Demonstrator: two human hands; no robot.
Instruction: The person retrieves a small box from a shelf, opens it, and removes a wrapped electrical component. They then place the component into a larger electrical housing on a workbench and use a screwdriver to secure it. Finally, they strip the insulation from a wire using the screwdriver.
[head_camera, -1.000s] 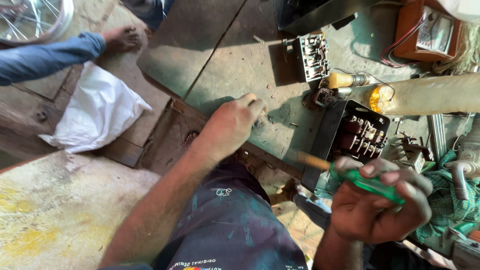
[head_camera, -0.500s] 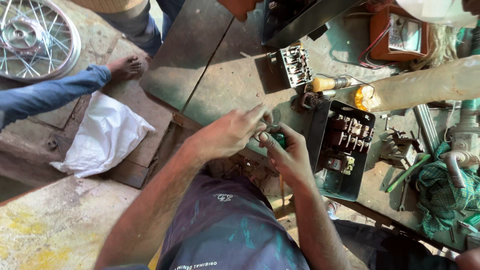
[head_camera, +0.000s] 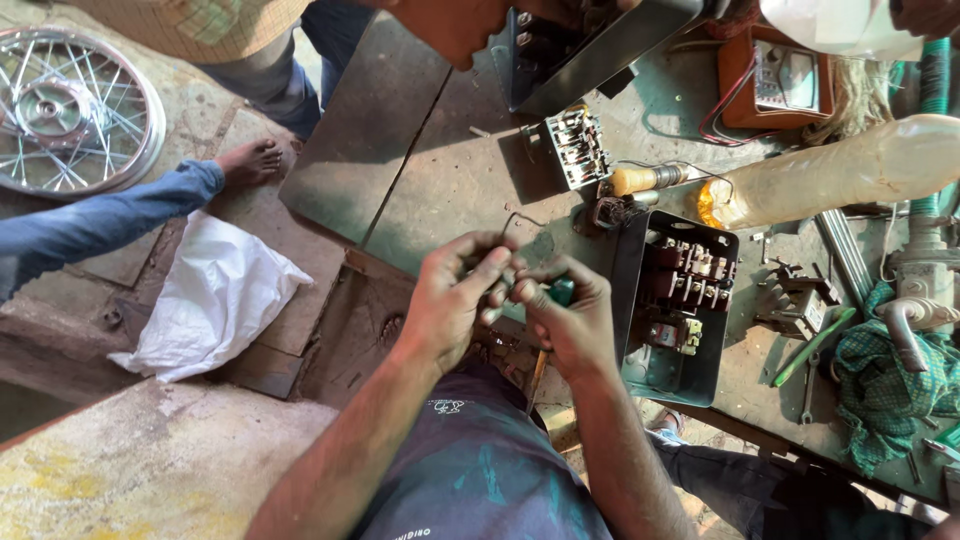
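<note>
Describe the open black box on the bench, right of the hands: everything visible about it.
The black box is a rectangular metal-looking case, lying open side up on the green workbench. Inside sit blocks of switchgear with screw terminals and a smaller part lower down. It lies just right of the right hand; neither hand touches it.

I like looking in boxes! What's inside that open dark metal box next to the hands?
Inside the open metal box sit blocks of switch parts with screws and terminals, plus a smaller part lower down. Anything beneath them is hidden.

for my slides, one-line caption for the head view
Left hand and right hand meet over a green-handled screwdriver beside an open black metal switch box.
</note>
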